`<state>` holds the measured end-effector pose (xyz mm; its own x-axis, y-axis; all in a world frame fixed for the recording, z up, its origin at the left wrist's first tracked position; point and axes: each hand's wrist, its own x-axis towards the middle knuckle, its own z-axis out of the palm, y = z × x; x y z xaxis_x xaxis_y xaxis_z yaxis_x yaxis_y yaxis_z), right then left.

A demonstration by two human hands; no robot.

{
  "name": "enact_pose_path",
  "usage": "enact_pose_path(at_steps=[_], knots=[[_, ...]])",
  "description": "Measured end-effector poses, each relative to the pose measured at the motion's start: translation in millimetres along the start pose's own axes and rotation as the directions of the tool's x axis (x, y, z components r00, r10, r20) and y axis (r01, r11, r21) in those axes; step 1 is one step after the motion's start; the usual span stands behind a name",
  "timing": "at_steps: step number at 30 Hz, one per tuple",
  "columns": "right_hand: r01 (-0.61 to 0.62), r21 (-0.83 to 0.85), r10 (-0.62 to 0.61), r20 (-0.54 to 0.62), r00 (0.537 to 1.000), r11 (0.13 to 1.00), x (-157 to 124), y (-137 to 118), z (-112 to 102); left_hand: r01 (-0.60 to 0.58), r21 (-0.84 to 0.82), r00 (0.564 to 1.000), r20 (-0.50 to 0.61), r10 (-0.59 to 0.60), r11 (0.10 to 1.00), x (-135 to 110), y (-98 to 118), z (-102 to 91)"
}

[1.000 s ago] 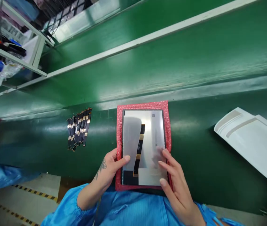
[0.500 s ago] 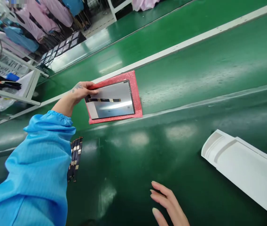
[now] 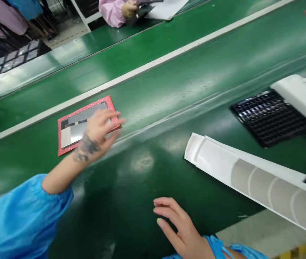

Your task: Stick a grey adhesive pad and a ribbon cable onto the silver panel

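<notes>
A flat grey display panel on a red bubble-wrap sheet (image 3: 73, 126) lies on the far strip of the glossy green conveyor belt (image 3: 169, 90), just this side of a pale dividing rail (image 3: 153, 64). The person's left hand (image 3: 99, 127), blurred, reaches over the panel's near right corner with fingers spread and loose, gripping nothing; whether the fingertips touch the sheet cannot be told. The right hand (image 3: 176, 225) rests empty near the belt's front edge, fingers relaxed and slightly apart, well apart from the panel.

To the right lies a long white moulded plastic tray (image 3: 250, 176) with rounded pockets, its far end cut off by the frame. Beyond it sits a black gridded tray (image 3: 268, 115), partly covered by a white plastic piece (image 3: 301, 95). Nothing stands between the left hand and the panel.

The hand hides part of the panel's right side, and the markings on its face are too smeared to read. At the top, a co-worker's pink sleeve and hand (image 3: 117, 9) rest on a white sheet (image 3: 166, 7) across the line. Hanging garments show in the upper left corner.
</notes>
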<state>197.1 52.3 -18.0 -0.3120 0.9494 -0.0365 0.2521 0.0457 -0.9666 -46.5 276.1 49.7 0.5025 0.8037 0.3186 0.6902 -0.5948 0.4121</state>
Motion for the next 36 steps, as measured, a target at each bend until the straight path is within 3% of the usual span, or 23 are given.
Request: enact_pose_path(at_steps=[3,6,8,11,13,16,21,27,36], knots=[[0.035,-0.182,-0.071,-0.193,0.979,0.983,-6,-2,-36,-0.232,-0.066,0.955,0.176,0.240,0.971,-11,68,43.2],[-0.045,-0.425,-0.166,-0.446,0.880,0.904,-20,2,-88,-0.440,-0.075,0.867,0.225,0.445,0.895,-14,125,80.6],[-0.144,-0.569,-0.221,-0.522,0.824,0.810,-29,8,-125,-0.467,-0.095,0.848,0.232,0.476,0.879,-7,155,102.9],[-0.217,-0.723,-0.321,-0.527,0.787,0.656,-38,23,-169,-0.446,-0.089,0.850,0.268,0.453,0.891,13,189,136.1],[-0.197,-0.793,-0.387,-0.478,0.789,0.577,-38,35,-186,-0.440,-0.061,0.853,0.285,0.438,0.896,28,203,158.7],[-0.149,-0.837,-0.428,-0.413,0.804,0.527,-31,51,-193,-0.443,-0.020,0.851,0.306,0.427,0.896,42,214,189.9],[-0.176,-0.800,-0.364,-0.442,0.819,0.574,-23,68,-193,-0.418,-0.011,0.860,0.316,0.400,0.908,40,210,221.5],[-0.224,-0.717,-0.247,-0.489,0.837,0.660,-23,73,-202,-0.381,-0.077,0.890,0.241,0.388,0.921,34,207,229.2],[-0.264,-0.618,-0.083,-0.474,0.877,0.740,-14,50,-225,-0.390,-0.082,0.908,0.134,0.398,0.917,32,210,225.9]])
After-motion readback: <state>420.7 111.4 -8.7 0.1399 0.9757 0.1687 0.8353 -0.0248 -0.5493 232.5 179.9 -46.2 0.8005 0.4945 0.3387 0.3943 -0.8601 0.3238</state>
